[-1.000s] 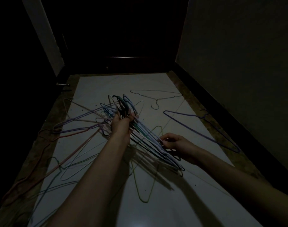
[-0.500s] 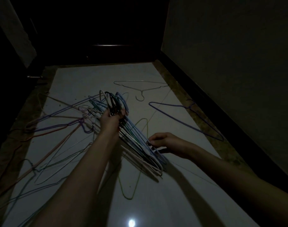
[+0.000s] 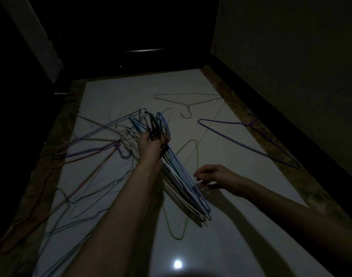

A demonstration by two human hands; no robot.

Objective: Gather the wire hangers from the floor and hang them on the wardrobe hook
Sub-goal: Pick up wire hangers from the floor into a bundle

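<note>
Loose hangers (image 3: pixel 249 140) litter the floor (image 3: pixel 221 246) left and far right; left hand (image 3: pixel 151 145) clamps the hanger bundle (image 3: pixel 183 180), right hand (image 3: pixel 215 176) fingers (image 3: pixel 198 174) loosely curled beside it.

Bare floor (image 3: pixel 241 226) lies right; tangled loose hangers (image 3: pixel 87 156) clutter the left.
</note>
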